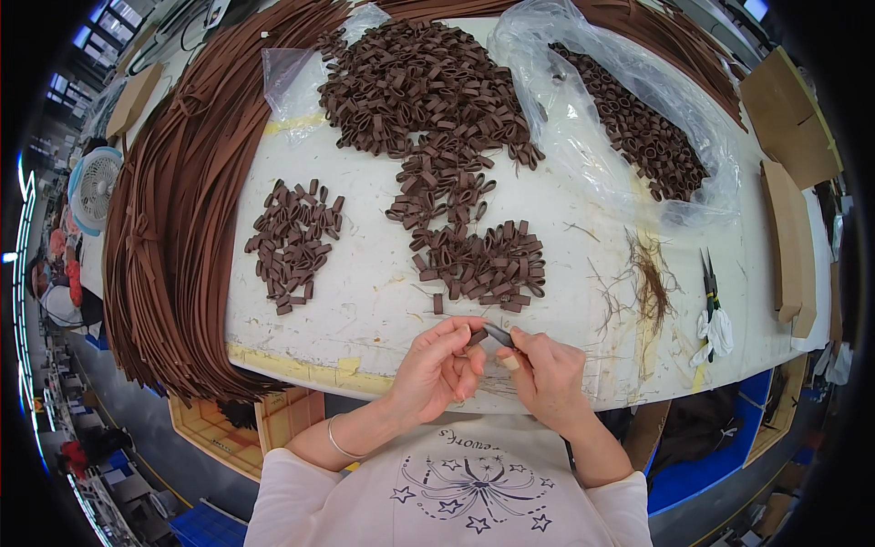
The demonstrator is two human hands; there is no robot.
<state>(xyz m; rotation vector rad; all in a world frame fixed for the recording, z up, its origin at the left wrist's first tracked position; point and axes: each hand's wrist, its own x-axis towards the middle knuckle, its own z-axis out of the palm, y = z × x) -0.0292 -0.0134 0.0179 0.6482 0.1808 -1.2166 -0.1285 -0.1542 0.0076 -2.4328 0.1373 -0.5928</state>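
Near the table's front edge, my left hand (436, 363) pinches a small brown strap loop (477, 336) between thumb and fingertips. My right hand (551, 376) is closed on a small dark grey tool (498, 335), whose end meets the loop; its exact kind is mostly hidden by the fingers. A tan wrap (509, 362) covers part of a right-hand digit. Just beyond the hands lie a single loop (437, 303) and a pile of brown loops (483, 266). This pile trails back to a larger heap (428, 87). A separate small pile (293, 242) is at the left.
Long brown strips (178, 210) hang over the table's left side. A clear plastic bag (629, 118) of loops lies at the back right. Thread scraps (652, 283) and a pointed tool with dark jaws (709, 278) are to the right, near cardboard (788, 246).
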